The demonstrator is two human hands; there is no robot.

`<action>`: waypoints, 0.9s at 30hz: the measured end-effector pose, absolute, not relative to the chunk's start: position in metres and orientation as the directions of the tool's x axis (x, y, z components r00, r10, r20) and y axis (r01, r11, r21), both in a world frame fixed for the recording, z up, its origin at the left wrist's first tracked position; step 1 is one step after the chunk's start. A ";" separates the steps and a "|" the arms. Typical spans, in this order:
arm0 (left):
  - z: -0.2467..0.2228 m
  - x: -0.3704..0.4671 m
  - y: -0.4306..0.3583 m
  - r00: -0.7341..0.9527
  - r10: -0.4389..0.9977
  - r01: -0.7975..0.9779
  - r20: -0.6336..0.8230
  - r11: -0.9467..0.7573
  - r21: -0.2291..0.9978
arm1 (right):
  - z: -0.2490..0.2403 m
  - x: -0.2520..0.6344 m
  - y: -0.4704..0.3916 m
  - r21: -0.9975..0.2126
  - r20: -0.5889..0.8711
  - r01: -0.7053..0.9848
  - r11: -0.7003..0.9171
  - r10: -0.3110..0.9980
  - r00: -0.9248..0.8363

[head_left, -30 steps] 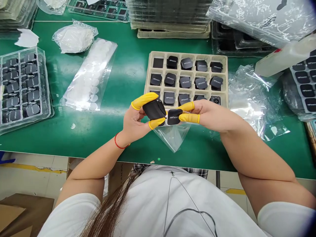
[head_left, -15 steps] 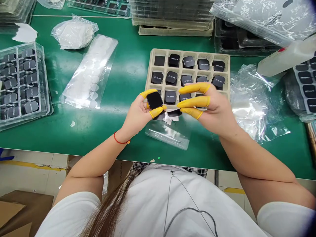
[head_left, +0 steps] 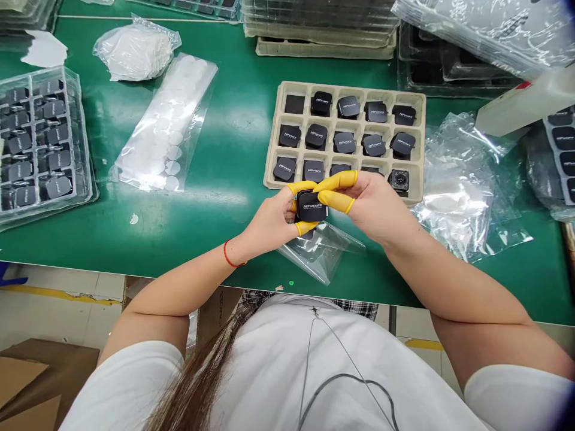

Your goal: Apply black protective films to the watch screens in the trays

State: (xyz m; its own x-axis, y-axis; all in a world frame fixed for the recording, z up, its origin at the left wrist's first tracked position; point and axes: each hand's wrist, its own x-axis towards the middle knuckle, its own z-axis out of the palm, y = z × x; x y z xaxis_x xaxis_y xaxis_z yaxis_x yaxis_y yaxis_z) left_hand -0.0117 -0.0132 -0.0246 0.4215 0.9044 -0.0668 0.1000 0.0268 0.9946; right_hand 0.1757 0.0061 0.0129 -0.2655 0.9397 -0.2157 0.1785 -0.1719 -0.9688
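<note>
Black square unit point(head_left: 312, 208), "HiFuture" lettering up, is up in your grip at centre, over the near edge of the beige tray. Pale sliver shows at its right edge, maybe backing or a second layer; can't tell.

Your left hand point(head_left: 269, 224) has it pinched, yellow-cotted fingertips on the far side, thumb on the near side. Your right hand point(head_left: 380, 209) has two cotted fingertips touching the far right corner; pinching or only pressing, can't tell.

Step in hand, my read: lining up or working the lettered face of the unit. Next move probably calls for a firm left pinch, unit level, right fingertips light at the corner so nothing slips askew.

Under your hands: a clear plastic bag point(head_left: 321, 257), flat on the green table point(head_left: 240, 134). Just beyond: the beige tray point(head_left: 353, 87), lettered pieces in most visible compartments, plain dark square point(head_left: 294, 104) far left, round-sensor unit point(head_left: 399, 180) near right. Some near compartments blocked by your right hand.

Farther out: left, bag of white discs point(head_left: 164, 129), then clear tray point(head_left: 83, 149) of lettered pieces. Right, crumpled plastic point(head_left: 467, 179) and a translucent bottle point(head_left: 516, 108). Far side, stacked trays point(head_left: 321, 24).
</note>
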 end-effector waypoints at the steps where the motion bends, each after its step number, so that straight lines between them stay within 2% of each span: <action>1: -0.025 -0.012 -0.013 0.419 0.906 0.104 -0.067 0.025 0.994 | 0.013 0.176 0.006 -0.968 -0.218 0.179 -0.175 0.940 -0.263; 14: -0.026 -0.012 -0.012 0.422 0.905 0.081 -0.047 0.014 0.997 | 0.010 0.173 0.005 -0.965 -0.186 0.231 -0.128 0.950 -0.251; 18: -0.026 -0.012 -0.012 0.418 0.906 0.077 -0.064 0.035 0.996 | 0.013 0.173 0.005 -0.930 -0.090 0.367 0.003 0.967 -0.237; 22: -0.027 -0.012 -0.013 0.418 0.905 0.063 -0.080 0.060 0.996 | 0.010 0.170 0.000 -0.737 0.129 0.620 0.270 0.956 -0.264; 24: -0.027 -0.011 -0.014 0.435 0.898 0.062 -0.068 0.046 0.997 | 0.007 0.167 -0.004 -0.677 0.138 0.651 0.343 0.928 -0.346; 27: -0.025 -0.012 -0.013 0.412 0.909 0.049 -0.071 0.055 0.997 | 0.005 0.163 0.002 -0.733 0.094 0.595 0.331 0.915 -0.393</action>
